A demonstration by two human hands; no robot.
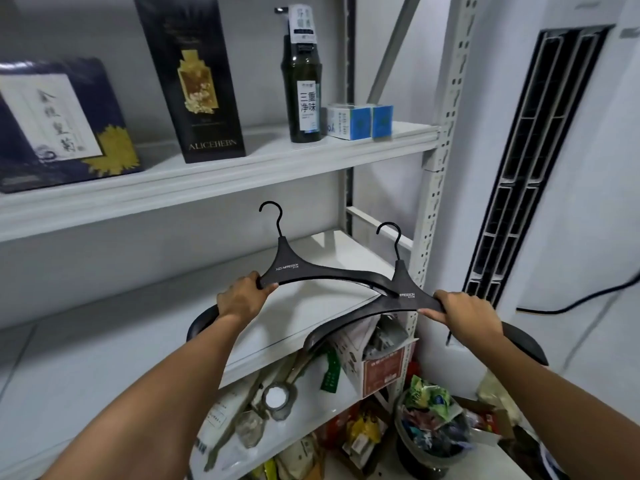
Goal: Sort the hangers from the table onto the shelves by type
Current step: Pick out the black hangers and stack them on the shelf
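I hold two wide black plastic hangers over the middle shelf (pixel 138 327) of a white metal rack. My left hand (pixel 242 296) grips the left hanger (pixel 287 268) on its left arm, hook pointing up and away. My right hand (pixel 464 311) pinches the right hanger (pixel 401 292) on its right arm. The two hangers overlap in the middle, the right one lying over the left one's right arm. Their outer ends curve down behind my wrists.
The upper shelf (pixel 263 164) carries a dark blue box (pixel 59 123), a tall black box (pixel 194 77), a dark bottle (pixel 304 95) and small blue-white boxes (pixel 360 121). The lower shelf holds clutter and a carton (pixel 377 362). A bin (pixel 433 434) and air conditioner (pixel 540 150) stand right.
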